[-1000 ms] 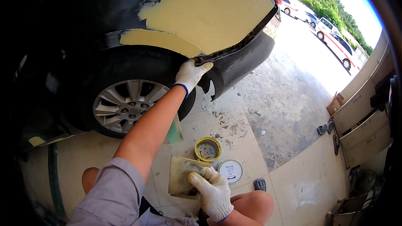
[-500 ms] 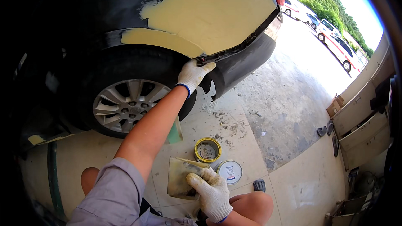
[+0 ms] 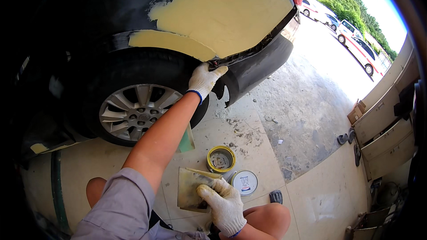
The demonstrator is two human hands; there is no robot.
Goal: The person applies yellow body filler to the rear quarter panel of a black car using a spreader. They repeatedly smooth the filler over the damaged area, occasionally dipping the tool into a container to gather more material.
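Observation:
My left hand (image 3: 202, 81), in a white knit glove with a blue cuff, touches the rear lower edge of the car's wheel arch beside the bumper (image 3: 262, 69). Its thumb sticks out to the right; the other fingers are hidden against the edge. Smooth yellow putty (image 3: 224, 11) covers the rear body panel and the arch lip. Low in front of me, my right hand (image 3: 224, 206), gloved alike and stained yellow, is closed on a flat, square putty spreader (image 3: 189, 191) with dark and yellowish smears. A second thin edge shows along its top, partly hidden by the fingers.
A yellow-rimmed can (image 3: 221, 159) and a round white-labelled lid (image 3: 244, 182) are on the tiles. A green sheet (image 3: 186, 141) leans near the wheel (image 3: 141, 116). Debris lies under the bumper. Cabinets (image 3: 387, 138) stand at right; slippers lie near them. Cars (image 3: 362, 53) are parked outside.
Almost nothing differs. My left thumb has shifted slightly toward the arch edge, and the spreader in my right hand has tipped a little.

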